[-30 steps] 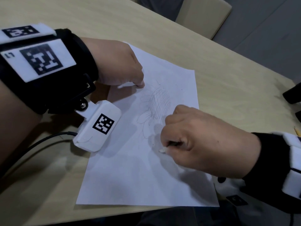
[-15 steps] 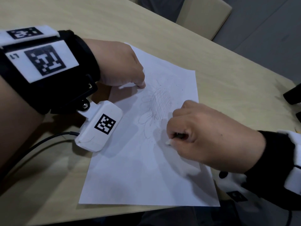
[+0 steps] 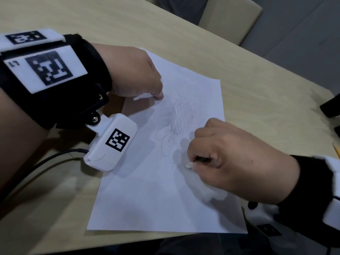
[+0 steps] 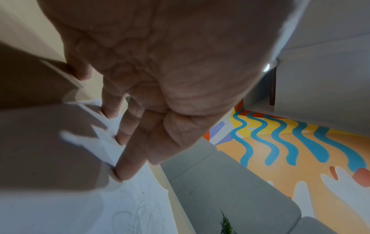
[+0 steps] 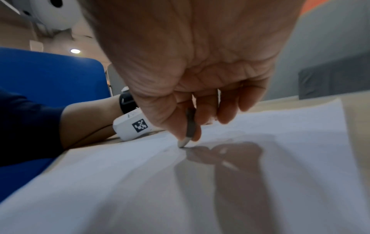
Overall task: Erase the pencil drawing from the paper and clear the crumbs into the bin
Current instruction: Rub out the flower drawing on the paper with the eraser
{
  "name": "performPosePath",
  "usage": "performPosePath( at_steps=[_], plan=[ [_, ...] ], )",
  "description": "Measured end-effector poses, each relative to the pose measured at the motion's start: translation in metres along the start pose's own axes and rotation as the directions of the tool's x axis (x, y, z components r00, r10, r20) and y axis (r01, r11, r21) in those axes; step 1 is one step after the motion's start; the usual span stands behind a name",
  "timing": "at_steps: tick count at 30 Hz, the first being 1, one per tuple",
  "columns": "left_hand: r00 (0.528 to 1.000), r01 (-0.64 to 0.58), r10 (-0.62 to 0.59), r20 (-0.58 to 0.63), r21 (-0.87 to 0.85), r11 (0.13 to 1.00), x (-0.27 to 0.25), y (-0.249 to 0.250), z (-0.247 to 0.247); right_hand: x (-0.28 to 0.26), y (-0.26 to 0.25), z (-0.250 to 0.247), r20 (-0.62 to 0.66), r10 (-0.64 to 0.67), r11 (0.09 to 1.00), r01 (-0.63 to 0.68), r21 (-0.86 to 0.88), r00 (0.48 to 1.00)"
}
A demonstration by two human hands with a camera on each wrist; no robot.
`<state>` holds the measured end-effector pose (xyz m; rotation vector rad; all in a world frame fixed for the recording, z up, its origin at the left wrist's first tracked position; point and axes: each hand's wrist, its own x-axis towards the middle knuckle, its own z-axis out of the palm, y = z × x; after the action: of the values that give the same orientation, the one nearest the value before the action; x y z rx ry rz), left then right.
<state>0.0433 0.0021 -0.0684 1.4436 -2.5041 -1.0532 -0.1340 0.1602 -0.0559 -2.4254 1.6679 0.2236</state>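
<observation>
A white sheet of paper (image 3: 147,199) lies on the light wooden table (image 3: 257,107) with a pencil flower drawing (image 3: 179,118) at its middle. My right hand (image 3: 191,163) pinches a small eraser (image 3: 188,165) between thumb and fingers, its white tip touching the paper just below the drawing. The right wrist view shows the eraser (image 5: 185,140) tip down on the paper (image 5: 120,190). My left hand (image 3: 158,96) presses straight fingers onto the sheet's upper left part. The left wrist view shows these fingertips (image 4: 118,172) on the paper (image 4: 130,205). Dark crumbs (image 3: 199,96) dot the sheet.
A yellow pencil (image 3: 336,152) lies at the table's right edge, near a dark object (image 3: 331,107). A beige chair (image 3: 230,19) stands behind the table. A black cable (image 3: 46,161) runs from my left wrist camera. The table's near edge runs just below the paper.
My right hand rubbed the eraser up and to the right over the lower drawing, then slightly back down. The left hand stayed pressed on the paper.
</observation>
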Motion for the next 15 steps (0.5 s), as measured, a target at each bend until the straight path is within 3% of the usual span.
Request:
performPosePath(
  at_steps=[5,9,15],
  plan=[
    [1.000,-0.005,0.005,-0.002,-0.002,1.000,0.000,0.000,0.000,0.001,0.000,-0.002,-0.021,0.017,0.999,-0.018,-0.041,1.000],
    [1.000,-0.002,0.002,0.001,0.003,1.000,-0.001,0.001,-0.001,0.003,-0.013,-0.004,-0.019,-0.066,0.996,0.067,0.054,0.998],
    [1.000,-0.001,0.001,-0.002,-0.002,1.000,-0.001,0.001,-0.001,0.008,-0.018,0.001,-0.002,-0.078,0.997,0.078,0.027,0.997]
  ],
)
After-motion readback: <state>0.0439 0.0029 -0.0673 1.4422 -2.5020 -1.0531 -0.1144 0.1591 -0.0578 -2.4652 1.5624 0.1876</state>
